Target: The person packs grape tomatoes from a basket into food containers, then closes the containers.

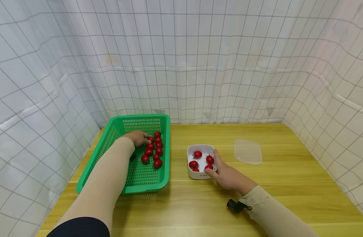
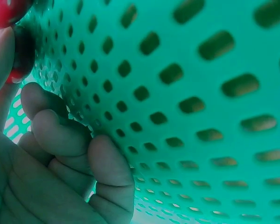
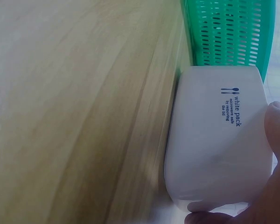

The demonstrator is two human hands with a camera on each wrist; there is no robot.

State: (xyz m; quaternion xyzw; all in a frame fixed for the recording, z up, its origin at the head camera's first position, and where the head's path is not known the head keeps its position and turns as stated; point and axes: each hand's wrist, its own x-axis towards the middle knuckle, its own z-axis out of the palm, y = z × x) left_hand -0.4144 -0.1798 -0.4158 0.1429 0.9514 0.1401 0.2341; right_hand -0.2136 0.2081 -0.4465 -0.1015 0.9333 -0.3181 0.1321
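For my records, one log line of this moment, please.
left hand: touches red oval tomato in green plastic basket | right hand: grips white square container

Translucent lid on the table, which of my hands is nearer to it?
Right. Your right hand, gripping the white container, is just left of the translucent lid and closer to you; your left hand is much farther left, inside the green basket.

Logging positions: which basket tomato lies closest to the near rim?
The tomato at the right-hand row's near end; visible others in the basket sit farther back.
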